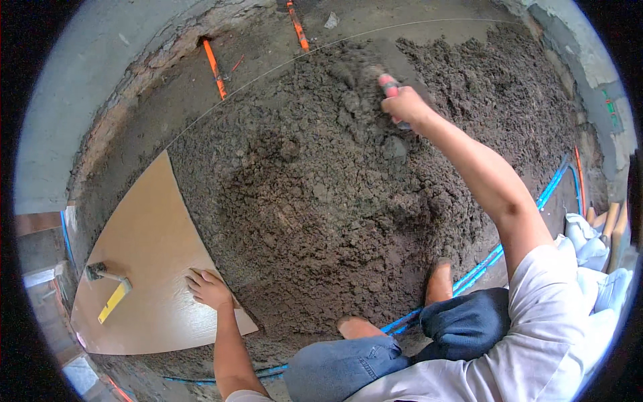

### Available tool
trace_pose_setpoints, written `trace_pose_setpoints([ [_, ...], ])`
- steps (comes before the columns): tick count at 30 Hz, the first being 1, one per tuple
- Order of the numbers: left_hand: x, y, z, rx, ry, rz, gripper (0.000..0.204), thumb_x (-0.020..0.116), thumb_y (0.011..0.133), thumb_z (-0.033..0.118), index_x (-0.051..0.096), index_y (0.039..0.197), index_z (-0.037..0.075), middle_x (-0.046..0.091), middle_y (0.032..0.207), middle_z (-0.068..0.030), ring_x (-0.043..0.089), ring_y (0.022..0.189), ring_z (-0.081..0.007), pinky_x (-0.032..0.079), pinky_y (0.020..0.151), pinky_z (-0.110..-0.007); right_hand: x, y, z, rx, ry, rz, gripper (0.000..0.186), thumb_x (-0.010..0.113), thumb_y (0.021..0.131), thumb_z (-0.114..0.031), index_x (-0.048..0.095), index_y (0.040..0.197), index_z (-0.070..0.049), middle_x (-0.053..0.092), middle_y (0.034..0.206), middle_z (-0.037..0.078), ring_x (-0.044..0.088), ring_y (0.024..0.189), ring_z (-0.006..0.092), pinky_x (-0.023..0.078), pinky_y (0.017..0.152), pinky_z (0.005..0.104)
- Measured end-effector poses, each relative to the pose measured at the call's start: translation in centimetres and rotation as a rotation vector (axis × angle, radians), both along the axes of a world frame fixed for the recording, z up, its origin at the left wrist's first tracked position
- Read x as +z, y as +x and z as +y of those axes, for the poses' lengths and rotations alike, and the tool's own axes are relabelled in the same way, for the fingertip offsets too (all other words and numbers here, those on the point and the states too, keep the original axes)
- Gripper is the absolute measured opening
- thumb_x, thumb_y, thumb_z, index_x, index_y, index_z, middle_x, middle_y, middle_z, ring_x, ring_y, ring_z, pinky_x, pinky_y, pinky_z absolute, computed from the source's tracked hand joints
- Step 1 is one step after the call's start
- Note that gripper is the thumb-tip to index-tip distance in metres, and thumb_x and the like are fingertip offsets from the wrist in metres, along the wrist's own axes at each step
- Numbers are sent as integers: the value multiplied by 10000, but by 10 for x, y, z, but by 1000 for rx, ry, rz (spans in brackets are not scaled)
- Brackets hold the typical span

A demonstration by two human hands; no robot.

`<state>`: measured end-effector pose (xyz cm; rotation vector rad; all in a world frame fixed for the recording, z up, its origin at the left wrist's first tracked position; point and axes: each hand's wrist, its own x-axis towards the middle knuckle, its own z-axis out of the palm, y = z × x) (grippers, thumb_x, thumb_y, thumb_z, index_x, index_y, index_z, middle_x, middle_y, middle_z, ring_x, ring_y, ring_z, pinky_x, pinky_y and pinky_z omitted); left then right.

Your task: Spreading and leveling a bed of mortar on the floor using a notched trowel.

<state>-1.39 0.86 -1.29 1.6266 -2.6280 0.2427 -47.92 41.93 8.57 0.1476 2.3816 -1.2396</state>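
Note:
My left hand (208, 289) lies flat with its fingers out on a large beige tile (151, 234), near the tile's right edge. On the left part of that tile rests a mallet (112, 288) with a dark head and a yellow handle. Farther off, my right hand (406, 107) is closed round the red-and-grey handle of a trowel (388, 83) over the mortar. The trowel's blade is blurred and hard to make out. Rough, crumbly grey mortar (315, 201) spreads across the middle, with a smoother patch beyond my right hand.
A thin string (251, 79) curves across the far side. Two orange pipes (214, 69) (297, 27) lie near the far wall (74, 100). Blue pipes (479, 269) run by my feet. Wooden handles (611, 224) and pale bags (589, 249) are at the right.

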Motion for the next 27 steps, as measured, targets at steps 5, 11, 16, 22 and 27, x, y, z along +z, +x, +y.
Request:
trace_pose_setpoints([
  [5,1,10,-2,23,25,4,548,238,982,439,329,1422,125,272,1473,-179,256,1347,-356,215,1073,-510,19,25,-76,137,36,-90,228,658,692,-147,594,827,26,628,729,118,595,596,183,470,570,322],
  [11,4,9,-1,24,24,21,535,267,978,423,327,1424,134,288,1465,-176,279,1335,-360,226,1068,-509,30,51,-12,81,-75,1,132,603,741,-97,539,821,-14,513,625,10,475,491,112,388,454,277],
  [16,3,1,-3,-11,19,51,533,290,975,405,333,1416,109,298,1459,-180,281,1331,-363,228,1065,-513,22,99,-26,74,-240,-265,122,587,729,-54,501,813,-36,484,608,2,464,465,106,375,422,271],
  [22,7,-3,6,26,27,40,534,290,973,402,336,1412,101,298,1457,-186,264,1336,-372,213,1069,-521,4,98,-97,160,-184,-228,124,600,735,-92,486,732,-44,484,599,11,466,492,111,372,447,287],
  [27,7,-6,10,14,51,64,540,288,971,404,337,1409,93,297,1458,-183,263,1334,-377,206,1070,-528,-9,101,-149,390,-48,-141,161,632,719,-138,552,717,2,553,606,49,514,505,141,395,465,333],
])
